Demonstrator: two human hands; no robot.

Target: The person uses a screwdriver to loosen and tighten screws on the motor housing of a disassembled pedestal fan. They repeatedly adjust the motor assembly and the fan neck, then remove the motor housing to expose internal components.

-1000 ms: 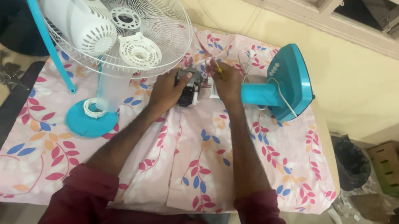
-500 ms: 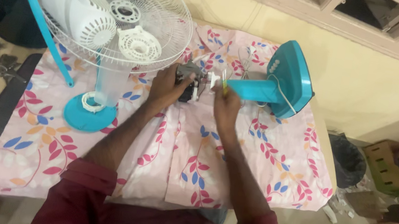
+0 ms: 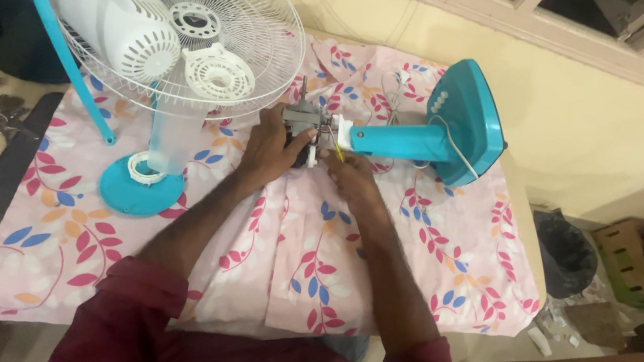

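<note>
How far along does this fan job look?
Already apart: the white wire grille, white motor cover and blue base disc lie aside on the floral cloth. In hand: left hand grips the bare fan motor; right hand works at its joint with the blue stand. The motor remains attached.

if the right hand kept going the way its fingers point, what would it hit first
The right hand points up-left at the fan motor, which its fingertips seem to touch already. Beyond that would likely come the white wire guard, though depth is unclear.
</note>
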